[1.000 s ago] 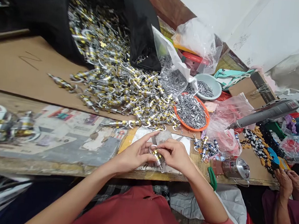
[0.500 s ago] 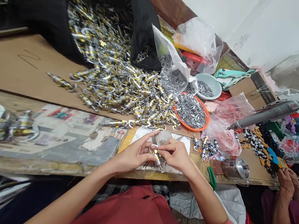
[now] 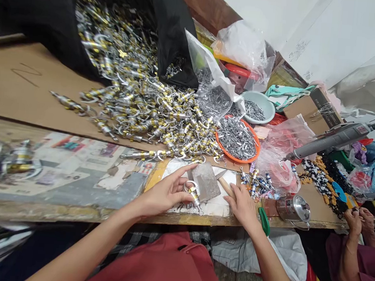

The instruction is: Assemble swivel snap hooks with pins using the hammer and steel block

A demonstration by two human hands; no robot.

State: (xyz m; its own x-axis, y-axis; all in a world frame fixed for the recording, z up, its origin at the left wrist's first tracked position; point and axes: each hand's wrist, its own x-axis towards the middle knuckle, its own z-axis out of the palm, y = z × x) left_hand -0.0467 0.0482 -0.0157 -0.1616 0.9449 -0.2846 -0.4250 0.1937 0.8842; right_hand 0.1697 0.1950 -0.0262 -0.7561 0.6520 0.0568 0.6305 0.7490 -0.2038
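A small silver-and-gold metal piece with an open ring at one end is pinched between the thumb and fingers of my left hand. Beside it, a flat grey metal block lies on white paper. My right hand is closed around the lower end of the wooden handle of a small hammer, whose metal head rests just right of the block. Many similar silver-and-gold pieces lie heaped beyond my hands.
An orange bowl of small metal parts stands behind the paper, with a pale bowl farther back. Blue-and-silver pieces, green-handled scissors and a steel cup lie rightward. An electric screwdriver hangs there; another person's hands work at right.
My right hand has left the metal piece and moved right onto the hammer handle, uncovering the block and hammer. My left hand keeps its hold. The view has shifted slightly.
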